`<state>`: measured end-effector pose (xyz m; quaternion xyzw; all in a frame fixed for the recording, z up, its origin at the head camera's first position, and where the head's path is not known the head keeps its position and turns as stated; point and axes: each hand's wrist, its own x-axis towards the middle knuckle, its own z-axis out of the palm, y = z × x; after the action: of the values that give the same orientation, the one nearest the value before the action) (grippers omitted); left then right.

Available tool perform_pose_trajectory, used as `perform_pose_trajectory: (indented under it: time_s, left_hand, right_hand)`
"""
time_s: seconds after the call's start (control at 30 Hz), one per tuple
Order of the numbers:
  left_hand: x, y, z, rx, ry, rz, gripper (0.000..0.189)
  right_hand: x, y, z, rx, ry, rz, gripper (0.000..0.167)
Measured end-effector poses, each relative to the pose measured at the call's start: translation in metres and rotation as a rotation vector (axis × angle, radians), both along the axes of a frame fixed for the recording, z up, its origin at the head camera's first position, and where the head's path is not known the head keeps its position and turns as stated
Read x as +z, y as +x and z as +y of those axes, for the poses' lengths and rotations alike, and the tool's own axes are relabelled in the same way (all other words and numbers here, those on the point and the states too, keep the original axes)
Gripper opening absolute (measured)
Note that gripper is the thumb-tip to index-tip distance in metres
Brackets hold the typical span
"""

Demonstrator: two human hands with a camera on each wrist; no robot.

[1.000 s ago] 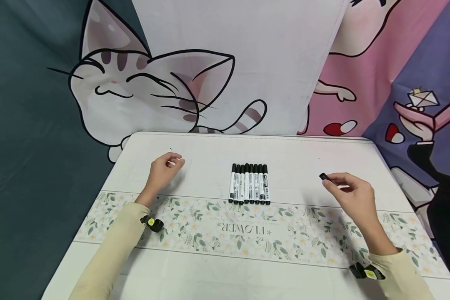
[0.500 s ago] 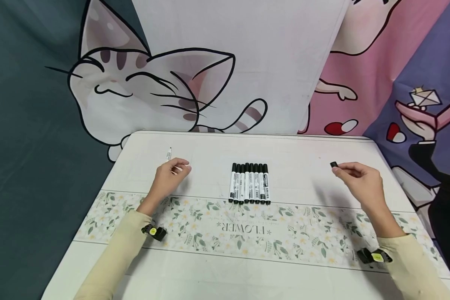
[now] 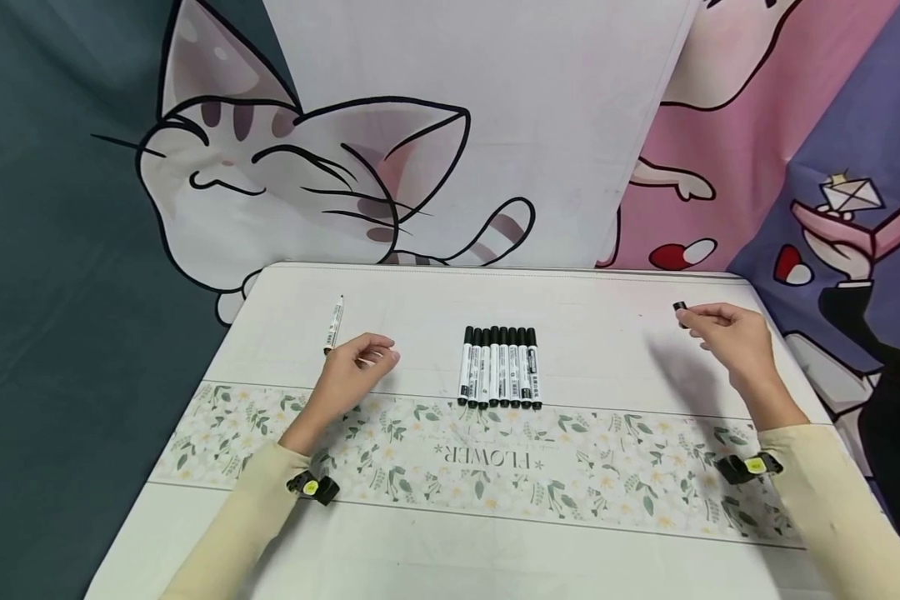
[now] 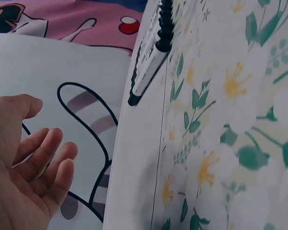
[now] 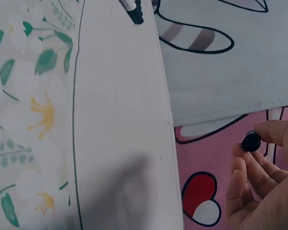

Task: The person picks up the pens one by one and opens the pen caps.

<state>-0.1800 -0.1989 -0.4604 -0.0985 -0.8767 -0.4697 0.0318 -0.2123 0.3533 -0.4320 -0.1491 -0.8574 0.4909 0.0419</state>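
Note:
My right hand (image 3: 735,337) pinches a small black marker cap (image 3: 680,308) between thumb and fingertips, above the right side of the table. The right wrist view shows the round end of that cap (image 5: 251,141). My left hand (image 3: 348,375) holds nothing; its fingers curve loosely over the table, apart from one another in the left wrist view. Just beyond it lies an uncapped white marker (image 3: 334,323), tip pointing to the back, black tail end near the knuckles. Several capped white markers (image 3: 498,368) lie side by side in a row mid-table, black caps toward the back.
A white table (image 3: 420,542) carries a printed flower band (image 3: 607,471) across its width, below the marker row. Behind the back edge hangs a cloth backdrop (image 3: 570,125) with cartoon cats. Black cameras are strapped to both wrists.
My left hand has drawn back toward the front and slightly right, uncovering the uncapped marker. My right hand has moved right and farther back, still pinching the cap.

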Motion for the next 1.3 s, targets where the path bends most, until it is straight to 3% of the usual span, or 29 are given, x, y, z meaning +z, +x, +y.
perform_pose_trajectory:
  time_s: [0.2, 0.4, 0.7, 1.3]
  left_hand:
    - [0.003, 0.009, 0.008, -0.014, 0.025, -0.001, 0.029]
    - [0.001, 0.018, 0.012, -0.076, 0.023, 0.040, 0.034]
    - [0.003, 0.030, 0.016, -0.102, 0.009, 0.029, 0.037]
    - [0.001, 0.037, 0.017, -0.142, 0.005, 0.022, 0.035]
  right_hand:
    - [-0.008, -0.016, 0.011, -0.018, 0.010, -0.054, 0.046]
    - [-0.017, -0.028, 0.025, -0.057, -0.029, -0.083, 0.033]
    - [-0.026, -0.042, 0.034, -0.118, 0.052, -0.167, 0.021]
    - [-0.056, -0.057, 0.048, -0.206, 0.134, -0.235, 0.043]
